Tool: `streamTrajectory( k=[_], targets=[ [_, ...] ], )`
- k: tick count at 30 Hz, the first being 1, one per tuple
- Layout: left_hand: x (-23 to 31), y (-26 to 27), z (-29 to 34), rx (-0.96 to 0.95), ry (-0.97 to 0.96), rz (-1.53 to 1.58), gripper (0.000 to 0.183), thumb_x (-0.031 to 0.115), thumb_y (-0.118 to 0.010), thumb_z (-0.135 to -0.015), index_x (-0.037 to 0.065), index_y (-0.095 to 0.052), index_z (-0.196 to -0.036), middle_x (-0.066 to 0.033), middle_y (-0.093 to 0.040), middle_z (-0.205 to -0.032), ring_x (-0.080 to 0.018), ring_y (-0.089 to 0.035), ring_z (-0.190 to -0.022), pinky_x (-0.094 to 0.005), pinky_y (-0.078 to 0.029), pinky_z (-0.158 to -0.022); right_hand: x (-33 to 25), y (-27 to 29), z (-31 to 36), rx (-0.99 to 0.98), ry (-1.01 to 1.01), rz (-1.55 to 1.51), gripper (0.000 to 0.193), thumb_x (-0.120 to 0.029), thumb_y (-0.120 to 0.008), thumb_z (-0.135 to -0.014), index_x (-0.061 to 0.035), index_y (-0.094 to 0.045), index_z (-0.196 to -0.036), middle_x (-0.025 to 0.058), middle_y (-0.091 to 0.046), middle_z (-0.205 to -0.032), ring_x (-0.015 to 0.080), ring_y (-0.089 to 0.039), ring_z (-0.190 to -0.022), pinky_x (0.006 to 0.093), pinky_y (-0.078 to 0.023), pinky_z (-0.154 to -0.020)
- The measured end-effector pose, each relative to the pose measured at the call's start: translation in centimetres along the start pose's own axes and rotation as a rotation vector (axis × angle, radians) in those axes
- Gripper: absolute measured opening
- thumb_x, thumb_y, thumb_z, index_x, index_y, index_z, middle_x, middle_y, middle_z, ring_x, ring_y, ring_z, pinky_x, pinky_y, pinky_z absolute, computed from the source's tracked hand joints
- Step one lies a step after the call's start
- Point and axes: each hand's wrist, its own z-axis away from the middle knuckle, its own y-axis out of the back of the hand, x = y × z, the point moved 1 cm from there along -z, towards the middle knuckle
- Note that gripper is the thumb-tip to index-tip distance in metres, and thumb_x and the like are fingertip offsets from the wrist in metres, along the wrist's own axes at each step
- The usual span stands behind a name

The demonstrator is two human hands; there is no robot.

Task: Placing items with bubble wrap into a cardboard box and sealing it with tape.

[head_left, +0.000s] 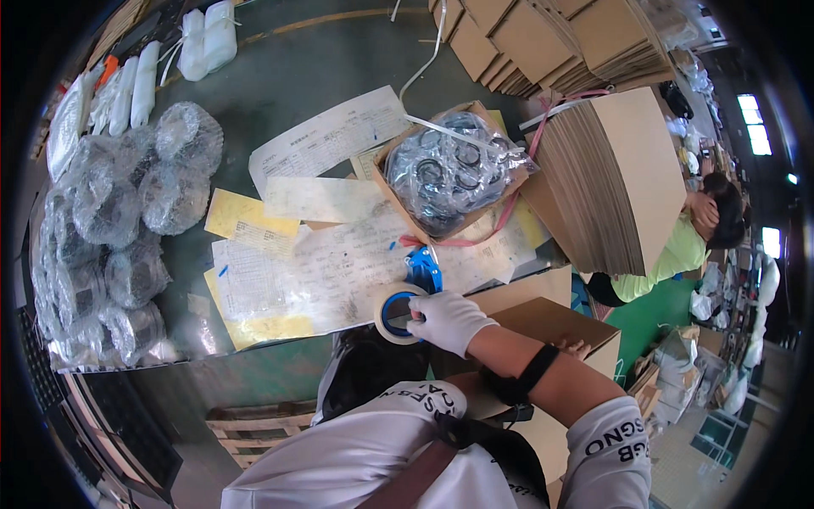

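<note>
My right hand point(454, 323), in a white glove, is closed around a blue tape dispenser point(424, 270) with a roll of pale tape point(381, 316) in it. It hovers by the near edge of the worktable. My left forearm crosses beneath the right one. Only the fingers of my left hand point(577, 349) show past it, spread and resting on top of a brown cardboard box point(555, 322); the rest of that hand is hidden. On the table ahead, an open carton point(396, 193) holds dark round parts under clear plastic.
Printed sheets point(314, 263) cover the table's middle. Bubble-wrapped bundles point(106, 199) crowd its left side, with white plastic rolls point(209, 38) behind. Flat cardboard stacks point(585, 182) stand right and far right. A person in a bright yellow-green top point(666, 263) is beyond. A wooden pallet point(254, 431) lies below.
</note>
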Motion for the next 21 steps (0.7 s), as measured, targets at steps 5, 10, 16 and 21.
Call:
streamTrajectory(
  k=[5,10,16,21],
  targets=[
    [-0.9,4.2,-0.6,0.043,0.033,-0.011,0.067,0.04,-0.062,-0.085,0.002,-0.041,-0.136,-0.0229,-0.058,-0.12,-0.0361,-0.059,-0.106,-0.0401,-0.046,-0.091,1.3,0.9,1.3,0.232,0.21,0.21,0.026,-0.02,-0.06,-0.083,-0.0102,-0.061,-0.107,0.0163,-0.064,-0.093,0.0358,-0.063,-0.087,0.0434,-0.051,-0.077],
    [-2.7,10.7,0.8,0.172,0.069,-0.062,0.066,0.04,-0.062,-0.085,0.002,-0.042,-0.136,-0.0224,-0.059,-0.117,-0.0358,-0.06,-0.105,-0.0401,-0.047,-0.09,1.2,1.4,1.4,0.363,0.015,0.256,0.042,-0.019,-0.062,-0.082,-0.003,-0.046,-0.118,0.0228,-0.063,-0.09,0.0362,-0.065,-0.084,0.0439,-0.053,-0.073],
    [-0.2,12.5,2.0,0.141,0.045,-0.086,0.064,0.039,-0.062,-0.086,0.003,-0.042,-0.135,-0.0219,-0.062,-0.113,-0.0354,-0.061,-0.103,-0.04,-0.047,-0.088,4.0,2.2,1.9,0.35,-0.08,0.222,0.034,-0.016,-0.061,-0.071,0.0043,-0.058,-0.098,0.0264,-0.064,-0.09,0.041,-0.063,-0.086,0.0457,-0.05,-0.08],
    [-0.6,3.0,2.5,-0.122,0.062,-0.017,0.063,0.039,-0.061,-0.086,0.004,-0.043,-0.135,-0.0215,-0.063,-0.11,-0.0351,-0.062,-0.101,-0.04,-0.048,-0.087,2.3,5.5,22.6,0.732,-0.162,0.055,0.046,-0.015,-0.06,-0.068,0.0065,-0.049,-0.106,0.0269,-0.062,-0.085,0.0426,-0.061,-0.083,0.0445,-0.049,-0.078]
  ],
)
